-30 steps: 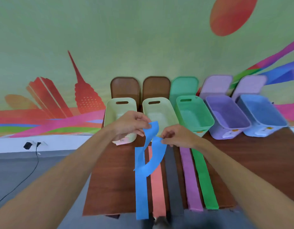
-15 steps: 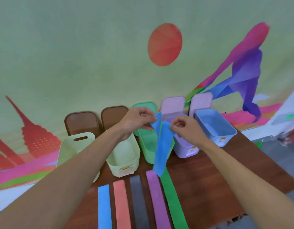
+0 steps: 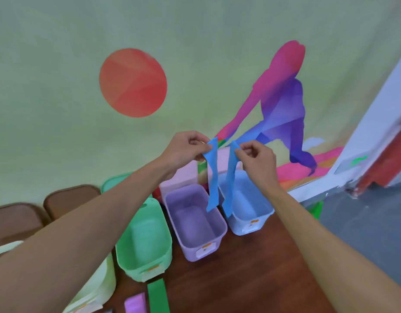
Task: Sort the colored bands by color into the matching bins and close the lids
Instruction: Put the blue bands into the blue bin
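- You hold a bright blue flat band (image 3: 213, 177) in the air over the far right of the dark wooden surface (image 3: 251, 267). Your left hand (image 3: 186, 152) pinches one upper end between thumb and fingers, and your right hand (image 3: 255, 159) pinches the other.
- The band hangs in two limp lengths side by side, slightly apart. Whether they are one strip or two cannot be told.
- The left length dangles over the open lilac plastic bin (image 3: 201, 245). The right length hangs at the near-left corner of the open pale blue plastic bin (image 3: 251, 224).
- Held high by its top ends, the soft strip hangs straight and clear of the rims, which probably makes it easier to feed into a single bin.
- The blue bin, rightmost in the row, looks like the colour match. A small shift to the right would bring both lengths over it.
- The lids in view, among them the lilac lid (image 3: 186, 177) behind the lilac bin, stand open, so the closing step is not yet done.
- A green band (image 3: 157, 297) and a purple band (image 3: 135, 304) lie flat on the near surface in front of the open green plastic bin (image 3: 147, 265), not yet sorted.
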Available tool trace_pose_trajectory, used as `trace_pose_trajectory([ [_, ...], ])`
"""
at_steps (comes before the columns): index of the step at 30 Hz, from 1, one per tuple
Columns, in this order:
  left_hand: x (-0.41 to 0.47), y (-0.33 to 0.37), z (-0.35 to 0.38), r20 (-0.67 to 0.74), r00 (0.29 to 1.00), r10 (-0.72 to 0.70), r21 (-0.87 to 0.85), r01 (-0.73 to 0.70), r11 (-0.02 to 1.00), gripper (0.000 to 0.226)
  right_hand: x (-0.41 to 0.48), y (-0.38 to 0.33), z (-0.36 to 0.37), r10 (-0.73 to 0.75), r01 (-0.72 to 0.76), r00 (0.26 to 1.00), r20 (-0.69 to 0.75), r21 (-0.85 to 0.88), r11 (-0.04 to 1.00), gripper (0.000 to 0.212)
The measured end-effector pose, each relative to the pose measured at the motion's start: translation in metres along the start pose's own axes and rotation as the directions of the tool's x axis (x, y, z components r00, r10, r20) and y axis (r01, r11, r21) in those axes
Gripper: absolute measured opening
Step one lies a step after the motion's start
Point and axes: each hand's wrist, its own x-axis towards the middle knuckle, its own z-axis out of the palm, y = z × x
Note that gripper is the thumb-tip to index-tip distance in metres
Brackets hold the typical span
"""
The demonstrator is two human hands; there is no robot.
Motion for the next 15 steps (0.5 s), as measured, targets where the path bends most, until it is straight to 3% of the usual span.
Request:
trace_pose_trajectory([
  [3,0.035,-0.003,0.031,0.018,1.000,-0.002,0.012,0.002,1.000,0.014,0.025,0.023,-0.015,0.015,-0.017,0.999,-0.034,-0.061,0.998,0.021],
  [6,0.058,-0.016,0.060,0.045,0.999,-0.019,0.073,0.016,0.997,0.015,0.039,0.048,-0.025,0.053,-0.058,0.997,-0.048,-0.107,0.993,0.011],
  [15,0.103,-0.103,0.133,0.021,0.992,-0.128,0.305,0.115,0.945,0.022,0.053,0.149,-0.049,0.251,-0.233,0.967,0.035,-0.263,0.936,0.011],
])
